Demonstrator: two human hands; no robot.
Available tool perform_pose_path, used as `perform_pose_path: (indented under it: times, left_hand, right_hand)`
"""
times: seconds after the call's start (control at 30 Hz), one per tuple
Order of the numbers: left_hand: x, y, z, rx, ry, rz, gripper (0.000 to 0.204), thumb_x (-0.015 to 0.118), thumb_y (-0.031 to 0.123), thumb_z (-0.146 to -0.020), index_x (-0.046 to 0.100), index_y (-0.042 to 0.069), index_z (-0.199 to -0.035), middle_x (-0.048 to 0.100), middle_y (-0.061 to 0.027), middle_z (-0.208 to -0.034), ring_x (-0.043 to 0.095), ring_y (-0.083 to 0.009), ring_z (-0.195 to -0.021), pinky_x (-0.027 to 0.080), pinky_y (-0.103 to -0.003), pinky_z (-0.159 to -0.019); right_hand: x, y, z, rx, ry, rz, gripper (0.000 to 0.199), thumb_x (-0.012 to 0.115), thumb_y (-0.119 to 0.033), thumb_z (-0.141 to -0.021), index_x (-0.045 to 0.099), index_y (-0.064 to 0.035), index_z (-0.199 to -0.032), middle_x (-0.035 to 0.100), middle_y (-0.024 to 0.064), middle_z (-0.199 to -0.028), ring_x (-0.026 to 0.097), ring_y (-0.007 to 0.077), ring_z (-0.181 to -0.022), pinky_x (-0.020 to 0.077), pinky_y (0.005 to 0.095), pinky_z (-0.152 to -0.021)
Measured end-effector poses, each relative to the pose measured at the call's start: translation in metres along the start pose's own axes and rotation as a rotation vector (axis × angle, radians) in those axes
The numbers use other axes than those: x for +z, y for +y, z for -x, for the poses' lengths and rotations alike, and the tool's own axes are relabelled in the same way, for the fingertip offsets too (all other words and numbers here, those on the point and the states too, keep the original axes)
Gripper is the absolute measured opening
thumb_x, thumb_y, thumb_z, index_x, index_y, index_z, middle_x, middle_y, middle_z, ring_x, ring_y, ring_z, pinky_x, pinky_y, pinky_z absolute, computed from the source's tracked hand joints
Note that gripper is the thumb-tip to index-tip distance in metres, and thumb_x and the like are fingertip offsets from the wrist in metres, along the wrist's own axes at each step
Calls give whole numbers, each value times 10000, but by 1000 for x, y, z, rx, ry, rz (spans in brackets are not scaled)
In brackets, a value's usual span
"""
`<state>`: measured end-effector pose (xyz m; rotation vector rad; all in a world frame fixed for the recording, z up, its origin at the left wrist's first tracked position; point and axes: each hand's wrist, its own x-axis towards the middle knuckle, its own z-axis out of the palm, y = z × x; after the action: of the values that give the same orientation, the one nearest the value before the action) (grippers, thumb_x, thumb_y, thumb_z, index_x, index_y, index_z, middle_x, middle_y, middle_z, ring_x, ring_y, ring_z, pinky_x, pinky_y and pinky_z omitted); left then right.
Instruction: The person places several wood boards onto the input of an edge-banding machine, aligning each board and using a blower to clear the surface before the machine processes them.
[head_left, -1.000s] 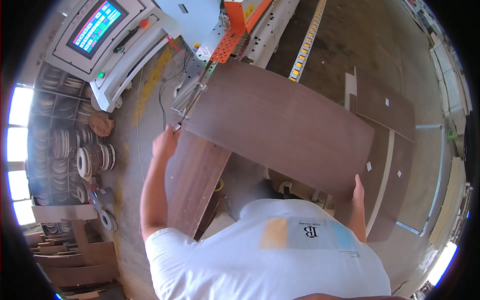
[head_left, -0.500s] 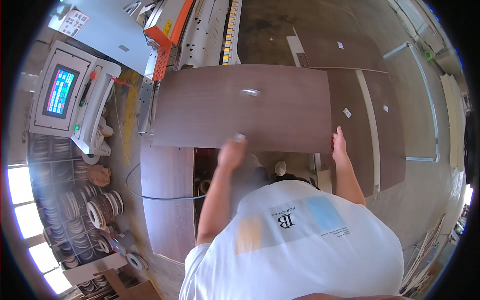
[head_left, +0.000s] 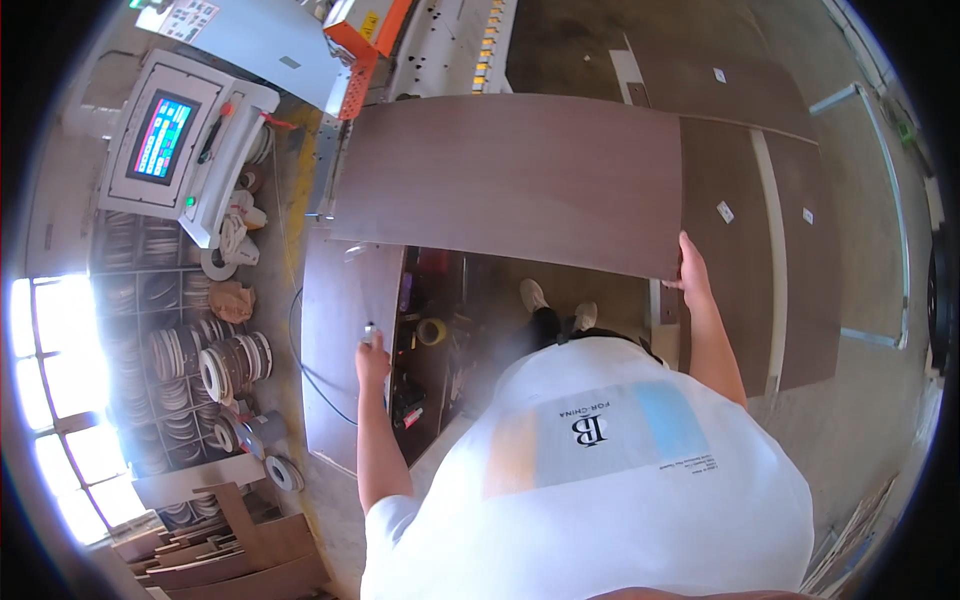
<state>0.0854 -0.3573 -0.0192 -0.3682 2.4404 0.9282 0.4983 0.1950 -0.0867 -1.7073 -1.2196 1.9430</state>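
A brown wood-grain panel (head_left: pixel 510 180) lies across the bed of a machine, its near edge toward me. My right hand (head_left: pixel 692 272) is closed on the panel's near right corner, with the thumb up along the side edge. My left hand (head_left: pixel 372 360) is closed around a small tool (head_left: pixel 369 331) with a shiny metal end, its kind blurred. That hand is over a lower brown board (head_left: pixel 345 300) at the left, away from the panel. A grey-blue hose (head_left: pixel 318 383) curves across this board near my left forearm.
At the left stands a control console (head_left: pixel 160 140) with a lit screen. Rolls of edging strip (head_left: pixel 235 365) fill a rack below it. An open compartment holds a yellow tape roll (head_left: pixel 432 331). More brown panels (head_left: pixel 725 270) lie at the right.
My left hand has moved left and nearer me, from the large panel's near edge to over the lower board, with the tool in it. My right hand stays at the panel's right corner.
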Motion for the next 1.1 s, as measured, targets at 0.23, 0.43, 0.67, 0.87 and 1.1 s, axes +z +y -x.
perform_pose_path:
  times: [0.23, 0.43, 0.67, 0.87, 1.1]
  left_hand:
    - [86, 23, 156, 626, -648, -930, 533, 665, 518, -1005, 710, 77, -1302, 771, -251, -1131, 735, -437, -1080, 577, -480, -924]
    - [14, -17, 75, 223, -228, -669, 495, 704, 452, -1008, 689, 65, -1316, 765, -276, -1093, 742, -419, -1063, 578, -497, -889]
    - [-32, -51, 37, 166, 127, -495, 563, 636, 526, -1023, 671, -35, -1065, 752, -305, -985, 733, -496, -965, 558, -569, -830]
    - [51, 6, 144, 548, -663, -811, 611, 675, 601, -982, 684, 95, -1324, 770, -238, -1116, 729, -428, -1091, 566, -500, -936]
    - [-12, -41, -3, 233, -23, -543, 474, 681, 460, -1028, 667, 7, -1166, 711, -183, -777, 710, -344, -691, 560, -483, -625]
  right_hand:
    - [-8, 19, -24, -86, 37, 124, 586, 559, -562, -1071, 665, -74, -1377, 710, 84, -1199, 709, 216, -1028, 616, 398, -737]
    - [-2, 25, -30, -196, 61, 49, 425, 600, -408, -1095, 708, -11, -1197, 701, 79, -974, 666, 177, -735, 506, 333, -520]
    - [-1, 26, -32, -265, 137, 253, 491, 558, -432, -1105, 701, 18, -1237, 738, 165, -1105, 709, 286, -1028, 531, 393, -894]
    - [-7, 37, -46, -320, 162, 333, 522, 548, -447, -1105, 700, 30, -1251, 726, 206, -1246, 674, 346, -1171, 488, 418, -1023]
    - [3, 19, -35, -284, 142, 426, 579, 547, -482, -1125, 657, 44, -1340, 716, 150, -1297, 652, 249, -1205, 477, 379, -1066]
